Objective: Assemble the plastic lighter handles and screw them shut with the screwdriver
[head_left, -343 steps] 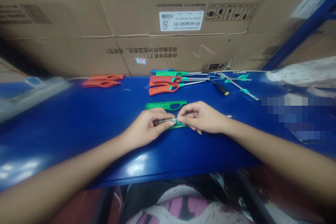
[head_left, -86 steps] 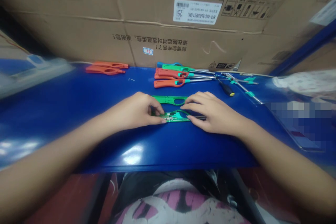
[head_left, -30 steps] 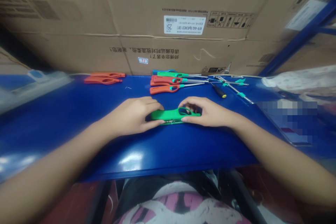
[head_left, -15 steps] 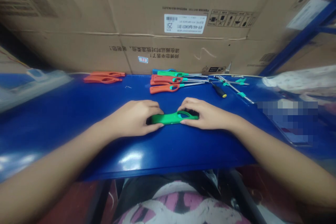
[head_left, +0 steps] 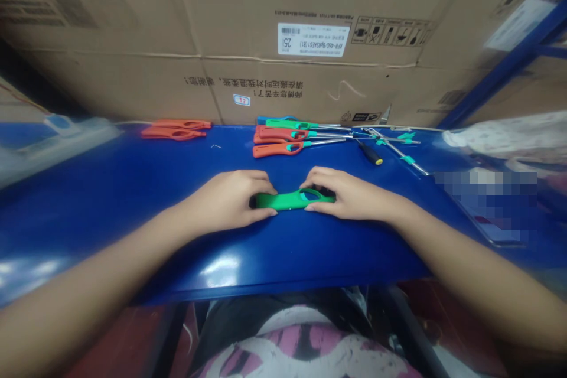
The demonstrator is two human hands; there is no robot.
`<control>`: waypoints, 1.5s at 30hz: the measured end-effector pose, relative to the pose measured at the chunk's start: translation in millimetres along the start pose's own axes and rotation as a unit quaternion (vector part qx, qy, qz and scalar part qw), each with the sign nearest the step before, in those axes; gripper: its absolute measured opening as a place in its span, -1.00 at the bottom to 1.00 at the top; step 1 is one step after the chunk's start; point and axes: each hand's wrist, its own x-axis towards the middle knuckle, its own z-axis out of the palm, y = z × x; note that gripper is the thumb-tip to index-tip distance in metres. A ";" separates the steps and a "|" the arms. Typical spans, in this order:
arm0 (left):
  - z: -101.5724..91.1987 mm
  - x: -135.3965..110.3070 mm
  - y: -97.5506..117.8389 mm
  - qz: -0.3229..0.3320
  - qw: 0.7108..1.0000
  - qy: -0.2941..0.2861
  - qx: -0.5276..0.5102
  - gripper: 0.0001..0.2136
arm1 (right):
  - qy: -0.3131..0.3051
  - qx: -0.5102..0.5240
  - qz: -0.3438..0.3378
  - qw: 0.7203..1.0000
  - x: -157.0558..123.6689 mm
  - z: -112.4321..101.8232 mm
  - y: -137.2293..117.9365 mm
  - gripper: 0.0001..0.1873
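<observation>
A green lighter handle lies level between my hands over the blue table, with a finger loop at its right part. My left hand grips its left end, thumb along the near side and fingers over the far side. Around the right end, beside the loop, my right hand is closed in the same way. A bit of teal shows inside the loop. No metal tube shows on this handle; its right tip is partly hidden by my right hand.
Behind my hands lie several long-tube lighters in orange, green and blue. Orange handle shells are at the back left. A black screwdriver and metal tubes with teal parts lie right. A cardboard box stands along the table's back edge.
</observation>
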 end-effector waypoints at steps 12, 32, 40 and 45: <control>11.4 -7.0 21.5 0.048 0.980 0.015 0.194 -0.74 | 0.012 -0.146 0.019 0.989 1.9 10.6 -11.6 -0.64; 13.0 -4.0 15.8 0.049 0.990 0.074 0.112 -0.73 | 0.100 -0.131 -0.068 0.984 -1.4 9.8 -8.8 -0.74; 11.2 1.9 -4.0 0.024 0.991 0.097 0.093 -0.74 | 0.127 -0.060 -0.052 0.989 1.6 1.4 3.2 -0.78; 14.5 4.9 -7.5 0.035 0.995 0.089 -0.012 -0.74 | 0.153 -0.056 -0.071 0.984 1.3 1.2 12.0 -0.82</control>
